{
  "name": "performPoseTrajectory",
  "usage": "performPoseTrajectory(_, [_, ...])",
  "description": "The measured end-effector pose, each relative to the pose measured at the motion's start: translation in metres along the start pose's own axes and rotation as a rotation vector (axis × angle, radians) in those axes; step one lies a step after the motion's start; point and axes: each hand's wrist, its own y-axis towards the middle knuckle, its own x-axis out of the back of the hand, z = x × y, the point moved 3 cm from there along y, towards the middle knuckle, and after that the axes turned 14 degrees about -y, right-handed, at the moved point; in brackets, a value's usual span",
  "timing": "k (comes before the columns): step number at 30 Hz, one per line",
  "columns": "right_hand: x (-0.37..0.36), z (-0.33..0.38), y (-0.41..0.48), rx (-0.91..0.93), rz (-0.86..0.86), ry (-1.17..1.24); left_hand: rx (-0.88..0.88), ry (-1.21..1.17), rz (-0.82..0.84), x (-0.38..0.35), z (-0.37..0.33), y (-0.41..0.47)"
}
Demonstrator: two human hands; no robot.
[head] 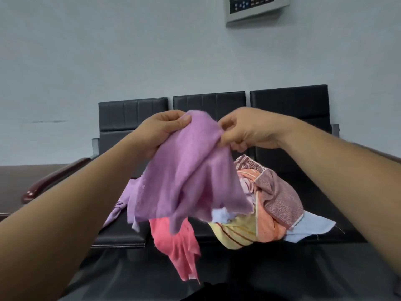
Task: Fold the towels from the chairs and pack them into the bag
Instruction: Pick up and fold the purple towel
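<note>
Purple towel (186, 170): held up above the black chairs (288, 105) — bunched, hanging loose.
Left hand (160, 131): pinches its top edge, thumb on the cloth.
Right hand (245, 131): fingers curled, gripping the same edge.
Towel pile (271, 203): heaped on the chairs' seats.

A purple towel (186, 170) is held up crumpled above the black chairs (288, 109). A mixed heap of towels (271, 203) is piled on the seats, a pink towel (178, 246) draped over what seems the front edge
</note>
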Motion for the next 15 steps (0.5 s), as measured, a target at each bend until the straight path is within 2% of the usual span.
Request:
performPoseTrajectory(3, [-0.02,0.0,0.001,-0.041,0.149,0.223,0.037,0.169,0.077,-0.007,0.003,-0.004])
performPoseTrajectory(5, [-0.038,-0.005,0.002,-0.069,0.169,0.22,0.065,0.342,0.12,-0.012,0.009,-0.005])
performPoseTrajectory(8, [-0.044,-0.018,0.01,-0.099,-0.042,0.138,0.069,0.349,0.071,-0.012,0.017,-0.006])
performPoseTrajectory(10, [-0.035,-0.023,0.013,-0.086,-0.201,0.269,0.144,0.219,0.106,-0.008,0.025,-0.008])
performPoseTrajectory(12, [-0.024,-0.028,0.013,-0.083,-0.314,0.401,0.277,0.201,0.187,-0.003,0.039,-0.015])
performPoseTrajectory(15, [-0.013,-0.039,0.01,-0.111,-0.389,0.434,0.308,0.139,0.196,0.006,0.055,-0.02])
